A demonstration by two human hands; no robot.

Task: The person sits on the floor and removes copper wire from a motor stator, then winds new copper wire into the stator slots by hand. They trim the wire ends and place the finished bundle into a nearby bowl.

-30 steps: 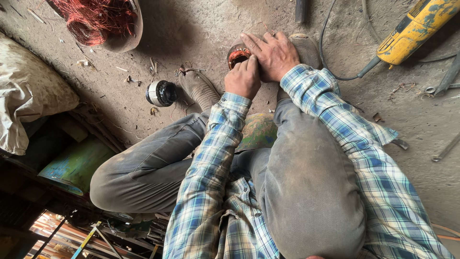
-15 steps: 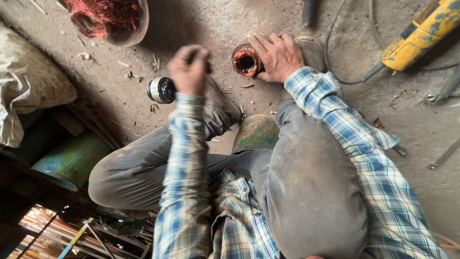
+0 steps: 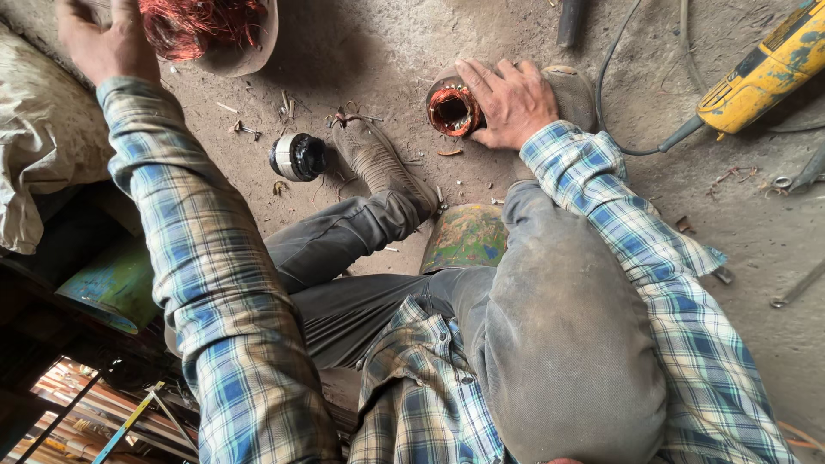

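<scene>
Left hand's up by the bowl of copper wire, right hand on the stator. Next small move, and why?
Probably lower the left hand into the bowl of copper wire: it hovers open beside the bowl's rim, holding nothing. The right hand rests on the stator on the floor, so that piece is steadied and needs no change.

Dusty floor (image 3: pixel 361 51); copper-wound stator (image 3: pixel 450 110); yellow grinder (image 3: pixel 760 73).

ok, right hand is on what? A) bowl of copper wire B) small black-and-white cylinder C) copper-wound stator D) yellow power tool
C: the right hand rests on the stator on the floor; the yellow tool lies apart, and the left hand is up by the bowl.
</scene>
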